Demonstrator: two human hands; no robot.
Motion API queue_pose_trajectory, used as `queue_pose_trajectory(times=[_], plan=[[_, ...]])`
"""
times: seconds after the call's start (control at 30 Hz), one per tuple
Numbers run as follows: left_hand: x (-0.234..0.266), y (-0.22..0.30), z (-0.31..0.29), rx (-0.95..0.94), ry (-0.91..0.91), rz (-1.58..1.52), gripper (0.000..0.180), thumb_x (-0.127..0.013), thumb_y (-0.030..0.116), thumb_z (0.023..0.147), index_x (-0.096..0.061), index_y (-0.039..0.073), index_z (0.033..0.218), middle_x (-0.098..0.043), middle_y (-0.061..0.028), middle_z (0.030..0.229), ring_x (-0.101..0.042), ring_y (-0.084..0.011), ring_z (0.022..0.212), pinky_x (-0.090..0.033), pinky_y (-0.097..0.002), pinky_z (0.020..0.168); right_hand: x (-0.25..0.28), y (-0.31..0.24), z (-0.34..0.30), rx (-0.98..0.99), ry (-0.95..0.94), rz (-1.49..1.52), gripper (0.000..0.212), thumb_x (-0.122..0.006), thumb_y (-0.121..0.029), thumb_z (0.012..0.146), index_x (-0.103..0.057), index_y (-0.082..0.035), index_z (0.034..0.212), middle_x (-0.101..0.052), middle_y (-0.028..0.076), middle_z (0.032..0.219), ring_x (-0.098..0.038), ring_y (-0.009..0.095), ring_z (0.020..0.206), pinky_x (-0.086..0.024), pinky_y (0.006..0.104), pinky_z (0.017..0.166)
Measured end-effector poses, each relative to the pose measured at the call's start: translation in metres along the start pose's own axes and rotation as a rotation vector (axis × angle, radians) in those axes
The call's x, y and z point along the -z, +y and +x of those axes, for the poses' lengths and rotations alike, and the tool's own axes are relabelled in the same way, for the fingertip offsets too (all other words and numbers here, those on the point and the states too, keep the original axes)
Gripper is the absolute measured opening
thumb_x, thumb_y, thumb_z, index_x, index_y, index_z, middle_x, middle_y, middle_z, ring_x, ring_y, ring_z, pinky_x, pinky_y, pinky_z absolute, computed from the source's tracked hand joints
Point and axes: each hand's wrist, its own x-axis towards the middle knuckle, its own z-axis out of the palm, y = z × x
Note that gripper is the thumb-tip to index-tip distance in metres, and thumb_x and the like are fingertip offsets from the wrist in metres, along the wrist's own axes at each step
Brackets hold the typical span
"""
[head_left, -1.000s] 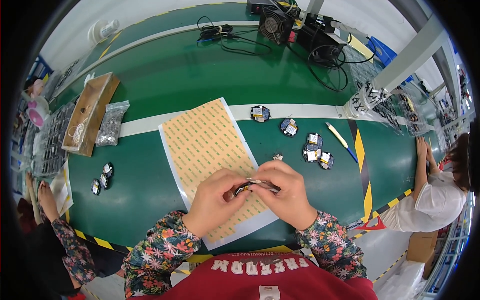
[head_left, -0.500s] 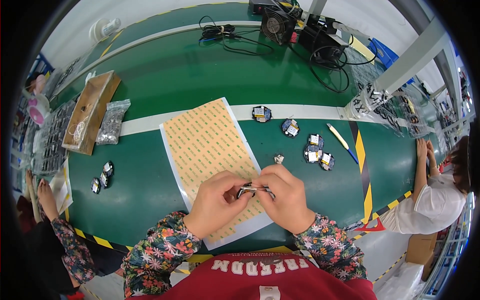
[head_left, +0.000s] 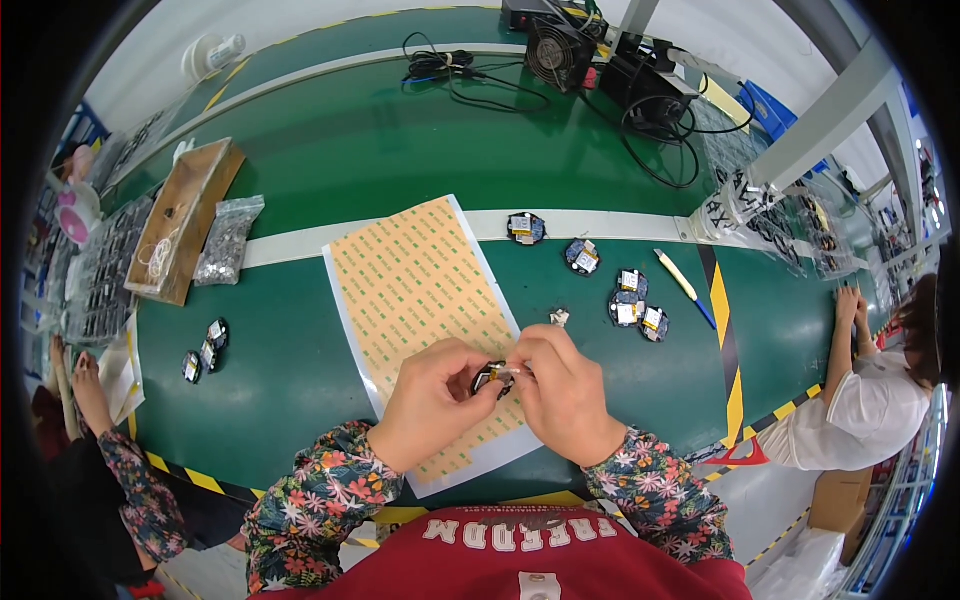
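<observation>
My left hand is closed around a small round black circuit module with a yellow and silver part on it, held above the sheet. The fingers of my right hand are pinched together at the module's right edge. A small pale bit shows at their tips, too small to name. Under both hands lies a tan adhesive sheet with green print and a white border. Several similar round modules lie to the right of the sheet, beside a small crumpled silvery piece.
A white and blue pen-like tool lies at right. More modules, a wooden box and a bag of small parts are at left. Behind stand a fan unit and cables. Co-workers sit at both sides.
The thin metallic strip seen between my hands no longer shows across the module. My left hand has turned the module so more of its face shows; my right fingertips pinch at its edge.
</observation>
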Motion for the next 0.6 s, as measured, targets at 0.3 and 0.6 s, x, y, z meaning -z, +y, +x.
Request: queue_pose_trajectory(times=[0.3,0.6], plan=[[0.0,0.0,0.002,-0.077,0.058,0.1,0.012,-0.066,0.003,0.071,-0.058,-0.001,0.079,-0.05,-0.0015,0.072,-0.045,-0.0037,0.055,-0.036,-0.0181,0.047,-0.001,0.001,0.001,-0.266,-0.057,0.278,0.011,-0.054,0.001,0.079,-0.05,0.001,0.09,-0.051,0.01,0.091,-0.052,0.015,0.058,-0.042,0.0256,0.054],[0.0,-0.004,0.004,-0.016,0.039,0.011,0.012,-0.065,0.001,0.072,-0.056,-0.002,0.08,-0.049,-0.0006,0.072,-0.044,-0.0034,0.056,-0.035,-0.0181,0.047,0.006,0.013,0.001,-0.294,-0.158,0.478,0.011,-0.053,-0.007,0.083,-0.051,0.0,0.091,-0.051,0.005,0.091,-0.042,0.009,0.061,-0.038,0.0228,0.057]])
